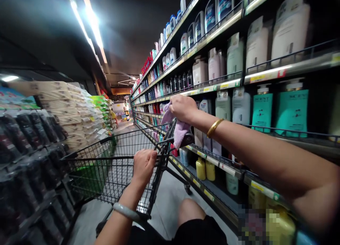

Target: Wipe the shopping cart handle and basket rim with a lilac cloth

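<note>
Shop aisle: left hand clamps the cart rim; right hand, farther right, presses a cloth onto its handle, fingers closed.

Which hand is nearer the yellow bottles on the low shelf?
Left, going by the picture. The left hand grips the cart handle, beside the yellow bottles to their left. The right hand holds a pink cloth higher up, above them.

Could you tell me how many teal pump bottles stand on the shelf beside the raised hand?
2: teal bottle nearer the right hand, larger teal bottle right of it; more may be hidden.
</note>
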`<action>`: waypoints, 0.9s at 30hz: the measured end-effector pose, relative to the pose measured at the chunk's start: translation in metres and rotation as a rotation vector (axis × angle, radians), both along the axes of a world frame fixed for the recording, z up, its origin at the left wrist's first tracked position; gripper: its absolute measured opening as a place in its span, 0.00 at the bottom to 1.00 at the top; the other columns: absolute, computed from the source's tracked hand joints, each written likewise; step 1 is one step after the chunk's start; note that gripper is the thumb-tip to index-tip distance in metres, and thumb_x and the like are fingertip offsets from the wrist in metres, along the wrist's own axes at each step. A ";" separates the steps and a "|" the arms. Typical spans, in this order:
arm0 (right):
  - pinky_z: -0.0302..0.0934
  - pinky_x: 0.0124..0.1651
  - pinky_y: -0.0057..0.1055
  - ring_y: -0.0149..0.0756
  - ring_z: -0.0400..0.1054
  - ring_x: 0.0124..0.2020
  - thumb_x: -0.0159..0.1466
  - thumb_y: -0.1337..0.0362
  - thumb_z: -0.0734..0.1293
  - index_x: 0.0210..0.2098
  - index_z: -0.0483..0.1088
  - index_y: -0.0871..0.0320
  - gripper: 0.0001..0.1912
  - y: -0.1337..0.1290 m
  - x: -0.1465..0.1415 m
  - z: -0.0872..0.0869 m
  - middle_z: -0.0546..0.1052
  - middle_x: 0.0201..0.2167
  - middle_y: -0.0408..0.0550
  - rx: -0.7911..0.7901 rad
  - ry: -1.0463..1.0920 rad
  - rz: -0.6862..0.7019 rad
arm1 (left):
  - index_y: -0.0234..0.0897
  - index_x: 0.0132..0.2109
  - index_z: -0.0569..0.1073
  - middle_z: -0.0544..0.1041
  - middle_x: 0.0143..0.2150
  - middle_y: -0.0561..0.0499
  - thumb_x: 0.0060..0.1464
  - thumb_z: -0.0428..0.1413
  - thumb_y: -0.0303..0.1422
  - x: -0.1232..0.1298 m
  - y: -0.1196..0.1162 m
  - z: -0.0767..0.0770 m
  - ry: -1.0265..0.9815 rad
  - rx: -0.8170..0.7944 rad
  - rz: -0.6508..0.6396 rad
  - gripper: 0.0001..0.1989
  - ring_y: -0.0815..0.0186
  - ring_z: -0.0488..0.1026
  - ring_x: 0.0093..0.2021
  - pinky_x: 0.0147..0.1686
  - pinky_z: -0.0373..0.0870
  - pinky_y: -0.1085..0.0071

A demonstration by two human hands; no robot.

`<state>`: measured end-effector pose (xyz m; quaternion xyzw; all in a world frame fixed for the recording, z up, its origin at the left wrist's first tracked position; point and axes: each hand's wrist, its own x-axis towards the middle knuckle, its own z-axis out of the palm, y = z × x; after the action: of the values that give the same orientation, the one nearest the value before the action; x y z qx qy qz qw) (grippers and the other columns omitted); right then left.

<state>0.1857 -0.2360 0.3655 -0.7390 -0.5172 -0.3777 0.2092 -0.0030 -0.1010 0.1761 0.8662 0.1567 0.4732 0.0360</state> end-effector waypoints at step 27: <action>0.61 0.48 0.34 0.38 0.67 0.42 0.65 0.61 0.69 0.38 0.73 0.59 0.07 0.009 0.001 -0.065 0.75 0.39 0.48 -0.127 0.370 0.669 | 0.41 0.53 0.74 0.81 0.49 0.44 0.66 0.44 0.59 -0.026 -0.058 0.054 -0.254 0.068 -0.004 0.30 0.52 0.76 0.50 0.52 0.68 0.57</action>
<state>0.1871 -0.2273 0.3003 -0.5968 -0.7054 -0.1160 0.3644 -0.0289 -0.1594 0.2297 0.8004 0.1332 0.5838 0.0273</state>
